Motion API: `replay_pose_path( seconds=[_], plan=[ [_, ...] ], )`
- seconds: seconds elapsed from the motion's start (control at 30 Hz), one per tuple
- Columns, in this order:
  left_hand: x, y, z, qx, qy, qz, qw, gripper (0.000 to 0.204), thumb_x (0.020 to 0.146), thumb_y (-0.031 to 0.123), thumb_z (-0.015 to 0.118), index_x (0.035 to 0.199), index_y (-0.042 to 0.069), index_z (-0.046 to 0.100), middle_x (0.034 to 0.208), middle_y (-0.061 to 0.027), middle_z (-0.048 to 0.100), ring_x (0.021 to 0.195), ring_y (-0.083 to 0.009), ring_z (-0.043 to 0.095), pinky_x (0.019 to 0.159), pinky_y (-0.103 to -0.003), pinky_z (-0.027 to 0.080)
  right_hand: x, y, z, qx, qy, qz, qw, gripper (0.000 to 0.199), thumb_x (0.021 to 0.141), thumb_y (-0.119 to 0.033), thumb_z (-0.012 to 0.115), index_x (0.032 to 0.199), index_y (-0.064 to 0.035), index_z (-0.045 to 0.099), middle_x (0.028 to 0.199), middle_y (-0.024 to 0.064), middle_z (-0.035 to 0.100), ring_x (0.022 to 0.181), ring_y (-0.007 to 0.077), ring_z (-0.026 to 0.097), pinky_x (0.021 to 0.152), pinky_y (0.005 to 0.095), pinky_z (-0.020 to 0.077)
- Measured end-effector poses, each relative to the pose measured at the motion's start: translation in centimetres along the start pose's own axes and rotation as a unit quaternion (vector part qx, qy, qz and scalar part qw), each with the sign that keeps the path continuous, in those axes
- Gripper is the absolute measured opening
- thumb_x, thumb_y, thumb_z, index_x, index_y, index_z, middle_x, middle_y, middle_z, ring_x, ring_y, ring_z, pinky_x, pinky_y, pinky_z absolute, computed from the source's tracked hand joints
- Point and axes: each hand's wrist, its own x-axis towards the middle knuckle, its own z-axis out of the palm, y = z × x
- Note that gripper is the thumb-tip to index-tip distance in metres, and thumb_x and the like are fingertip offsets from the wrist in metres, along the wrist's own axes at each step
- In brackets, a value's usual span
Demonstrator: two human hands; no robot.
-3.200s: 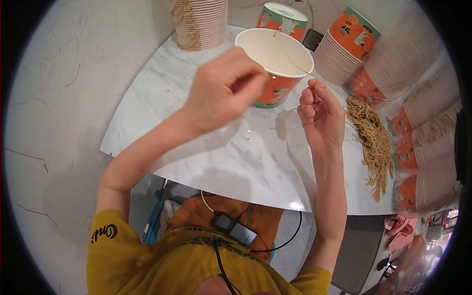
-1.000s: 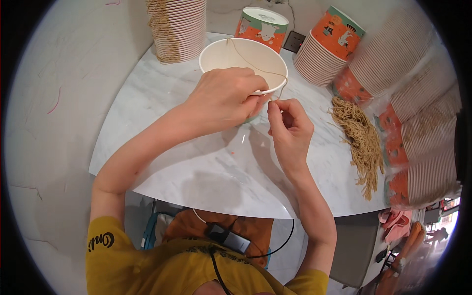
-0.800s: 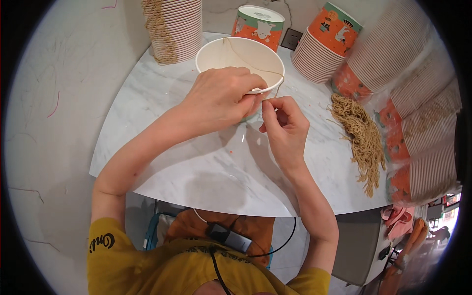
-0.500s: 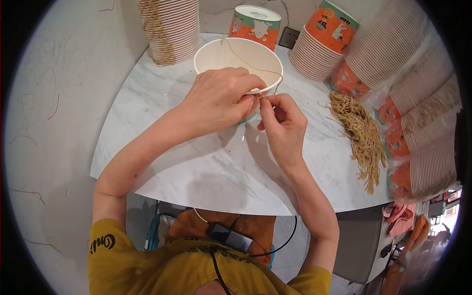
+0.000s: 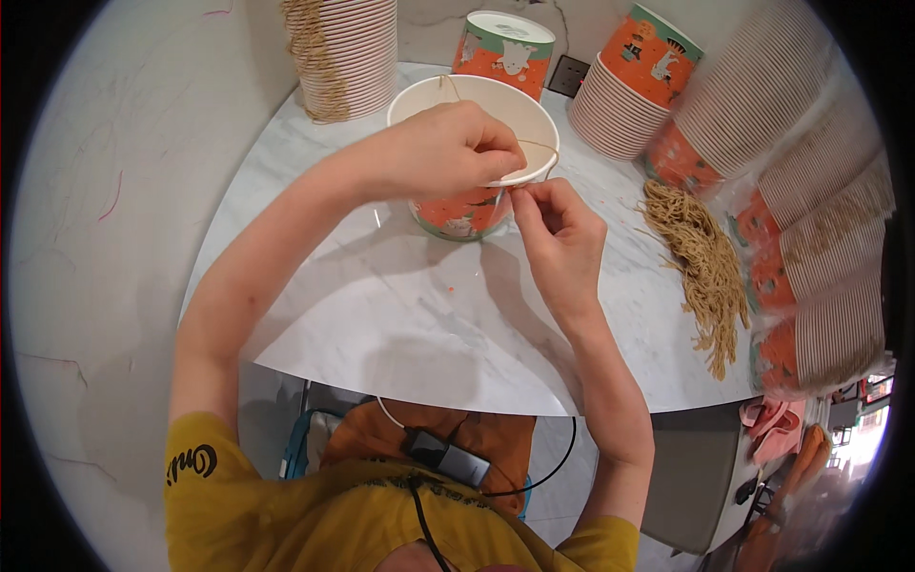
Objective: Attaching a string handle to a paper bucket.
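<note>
A white-lined paper bucket [image 5: 457,212], orange and green outside, stands upright on the marble-patterned table. A thin tan string [image 5: 540,145] crosses its mouth and passes over the right side of the rim; its other end shows at the far rim. My left hand [image 5: 448,148] is over the near side of the mouth, its fingertips pinched on the string just inside the rim. Outside the bucket, just below the rim on the right, my right hand [image 5: 564,229] pinches the string with thumb and forefinger. The fingertips partly hide the string there.
A bundle of tan strings [image 5: 701,272] lies to the right. Stacked paper buckets [image 5: 353,62] with strings stand at the back left. Another stack [image 5: 620,110] and an upturned bucket [image 5: 505,57] are behind. Plastic-wrapped bucket stacks [image 5: 810,257] line the right side.
My left hand has let go of the near rim and moved up and right to the string inside it, uncovering the bucket's front. My right hand stays pinched near the rim.
</note>
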Motion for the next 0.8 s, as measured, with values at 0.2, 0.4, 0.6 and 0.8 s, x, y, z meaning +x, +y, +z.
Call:
replay_pose_path(
  seconds=[0.2, 0.4, 0.6, 0.8],
  plan=[
    [1.7, -0.5, -1.7, -0.079, -0.085, -0.034, 0.993, 0.019, 0.085, 0.012, 0.069, 0.099, 0.002, 0.077, 0.086, -0.0001, 0.070, 0.081, -0.0071, 0.061, 0.076, -0.025, 0.049, 0.4, -0.3, -0.2, -0.026, -0.039, 0.026, 0.999, 0.010, 0.091, -0.006, 0.067, 0.090, 0.0042, 0.068, 0.069, 0.0058, 0.067, 0.059, 0.0076, 0.057, 0.055, 0.0254, 0.0452],
    [3.0, -0.4, -1.9, -0.054, -0.136, -0.026, 0.989, 0.011, 0.084, 0.012, 0.068, 0.082, 0.002, 0.073, 0.071, 0.0046, 0.062, 0.065, -0.0035, 0.051, 0.059, -0.022, 0.039, 0.3, -1.2, -0.5, -0.017, -0.040, 0.050, 0.998, 0.011, 0.092, -0.007, 0.067, 0.091, 0.0045, 0.068, 0.068, 0.0049, 0.066, 0.059, 0.0073, 0.056, 0.056, 0.0251, 0.0451],
    [3.2, -0.8, -1.7, -0.069, -0.150, 0.002, 0.986, 0.012, 0.084, 0.012, 0.064, 0.076, 0.003, 0.067, 0.069, 0.0050, 0.058, 0.063, -0.0029, 0.049, 0.058, -0.022, 0.038, 0.4, -0.4, -0.4, 0.005, -0.040, 0.042, 0.998, 0.012, 0.092, -0.008, 0.067, 0.092, 0.0042, 0.067, 0.072, 0.0033, 0.066, 0.062, 0.0062, 0.056, 0.057, 0.0242, 0.0449],
    [3.7, -1.5, -1.9, -0.040, -0.135, -0.001, 0.990, 0.010, 0.085, 0.013, 0.063, 0.082, 0.005, 0.067, 0.073, 0.0054, 0.060, 0.067, -0.0031, 0.050, 0.061, -0.023, 0.040, 0.5, 0.6, -0.2, 0.023, -0.047, 0.037, 0.998, 0.011, 0.093, -0.006, 0.064, 0.097, 0.0046, 0.065, 0.075, 0.0027, 0.065, 0.062, 0.0047, 0.054, 0.056, 0.0227, 0.0429]
  ],
)
